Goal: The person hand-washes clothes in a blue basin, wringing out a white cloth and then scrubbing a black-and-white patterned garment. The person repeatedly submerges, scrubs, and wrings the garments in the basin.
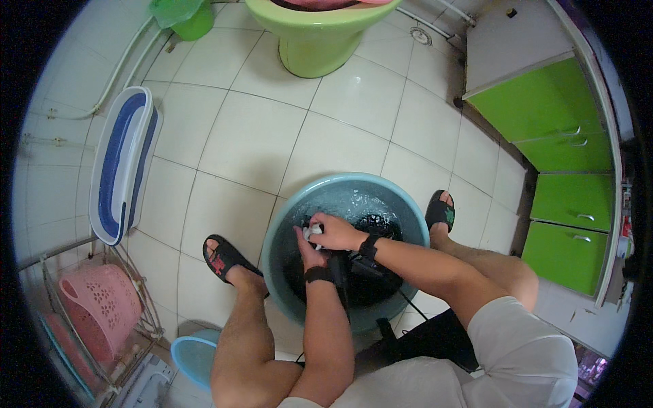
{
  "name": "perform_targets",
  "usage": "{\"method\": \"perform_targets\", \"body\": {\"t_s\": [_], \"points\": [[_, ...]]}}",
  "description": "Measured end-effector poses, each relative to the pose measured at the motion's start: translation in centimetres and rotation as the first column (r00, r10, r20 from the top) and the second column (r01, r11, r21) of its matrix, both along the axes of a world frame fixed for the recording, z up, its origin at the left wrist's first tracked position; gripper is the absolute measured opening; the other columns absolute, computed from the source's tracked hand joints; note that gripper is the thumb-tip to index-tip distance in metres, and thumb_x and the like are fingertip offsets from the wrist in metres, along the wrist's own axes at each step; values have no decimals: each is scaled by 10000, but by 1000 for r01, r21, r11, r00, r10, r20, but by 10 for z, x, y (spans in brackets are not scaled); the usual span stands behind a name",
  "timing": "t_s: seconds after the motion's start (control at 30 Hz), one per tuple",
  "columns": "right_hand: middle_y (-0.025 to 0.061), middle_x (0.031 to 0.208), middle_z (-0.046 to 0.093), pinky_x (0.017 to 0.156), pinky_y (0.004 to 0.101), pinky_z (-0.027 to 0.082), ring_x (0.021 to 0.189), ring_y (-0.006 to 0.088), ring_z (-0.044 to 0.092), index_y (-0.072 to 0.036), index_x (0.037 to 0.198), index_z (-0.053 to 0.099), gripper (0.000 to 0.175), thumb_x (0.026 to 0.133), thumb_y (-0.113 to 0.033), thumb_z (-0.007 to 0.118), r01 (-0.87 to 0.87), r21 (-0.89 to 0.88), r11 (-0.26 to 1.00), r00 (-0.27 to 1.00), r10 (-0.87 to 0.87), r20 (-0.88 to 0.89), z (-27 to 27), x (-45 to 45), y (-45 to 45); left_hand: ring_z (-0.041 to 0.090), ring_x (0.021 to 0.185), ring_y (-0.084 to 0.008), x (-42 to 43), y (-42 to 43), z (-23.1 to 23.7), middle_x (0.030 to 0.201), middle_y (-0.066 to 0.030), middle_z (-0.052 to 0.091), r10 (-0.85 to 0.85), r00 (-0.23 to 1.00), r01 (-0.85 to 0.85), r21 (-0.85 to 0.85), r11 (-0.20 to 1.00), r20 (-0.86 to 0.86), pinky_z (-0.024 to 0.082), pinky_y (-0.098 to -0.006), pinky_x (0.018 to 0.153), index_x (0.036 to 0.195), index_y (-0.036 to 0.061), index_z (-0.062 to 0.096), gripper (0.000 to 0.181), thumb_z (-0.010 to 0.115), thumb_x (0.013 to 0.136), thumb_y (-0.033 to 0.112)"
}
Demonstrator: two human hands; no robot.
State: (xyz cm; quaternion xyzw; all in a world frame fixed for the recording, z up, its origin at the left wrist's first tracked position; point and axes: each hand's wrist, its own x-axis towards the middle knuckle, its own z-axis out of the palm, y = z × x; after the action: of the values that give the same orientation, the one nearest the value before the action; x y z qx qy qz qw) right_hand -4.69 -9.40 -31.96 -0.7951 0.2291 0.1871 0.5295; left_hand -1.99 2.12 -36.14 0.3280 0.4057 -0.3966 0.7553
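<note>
A large blue-green plastic basin [285, 204] with water stands on the floor between my feet. Over its left part, my left hand [310, 253] and my right hand [336, 232] come together around a small white cloth-like item [312, 233]. My right hand's fingers grip it from above and the right, and my left hand supports it from below. Dark fabric [377, 224] lies in the water to the right of the hands and beneath my wrists. Both wrists wear black straps.
A green toilet [321, 41] stands ahead, with a green bin [196, 23] to its left. A folded blue-white tub [148, 132] leans at the left wall. Nearer are a pink basket [104, 306] and small blue basin [196, 352]. Green cabinets [566, 199] line the right side.
</note>
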Motion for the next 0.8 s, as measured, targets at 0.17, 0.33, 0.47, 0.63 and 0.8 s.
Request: {"method": "perform_targets", "body": {"t_s": [0.17, 0.33, 0.47, 0.63, 0.8], "points": [[267, 939, 703, 807, 542, 548, 883, 453, 676, -6, 1041, 663, 385, 922, -356, 555, -90, -369, 925, 990, 43, -134, 11, 22, -22, 634, 1101, -275, -7, -21, -6, 1266, -112, 640, -308, 940, 244, 343, 907, 145, 519, -411, 903, 1252, 79, 619, 532, 530, 976, 525], [290, 1303, 552, 948, 540, 507, 1127, 471, 599, -77, 1250, 609, 455, 934, -403, 580, 56, -418, 906, 988, -111, -109, -32, 4, -41, 657, 1077, -286, -3, -20, -11, 1225, -90, 673, -136, 991, 135, 239, 962, -13, 534, -452, 858, 1277, 90, 625, 548, 518, 988, 543], [235, 1397, 515, 998, 516, 483, 1215, 460, 548, -165, 1335, 591, 542, 863, -423, 656, -57, -328, 943, 996, 30, -86, -44, -7, -23, 575, 1214, -312, 6, -6, -7, 1354, -105, 591, -103, 988, 105, -4, 995, 118, 481, -489, 982, 1361, 102, 557, 707, 475, 963, 681], [255, 1125, 680, 934, 499, 511, 1067, 440, 634, -97, 1142, 692, 426, 876, -425, 639, -9, -89, 996, 1000, 9, 5, -1, -3, 4, 587, 1173, -290, -1, -1, -5, 1265, -104, 628, -29, 999, 28, 92, 995, 14, 479, -456, 987, 1341, 82, 565, 644, 443, 999, 614], [275, 993, 700, 807, 524, 551, 910, 451, 679, -9, 1013, 710, 449, 921, -425, 568, -17, -303, 953, 990, -27, -141, 13, 7, -23, 629, 1071, -250, -2, -26, -7, 1217, -68, 650, -337, 936, 293, 307, 905, 99, 500, -389, 906, 1291, 71, 615, 547, 496, 996, 515]]}}
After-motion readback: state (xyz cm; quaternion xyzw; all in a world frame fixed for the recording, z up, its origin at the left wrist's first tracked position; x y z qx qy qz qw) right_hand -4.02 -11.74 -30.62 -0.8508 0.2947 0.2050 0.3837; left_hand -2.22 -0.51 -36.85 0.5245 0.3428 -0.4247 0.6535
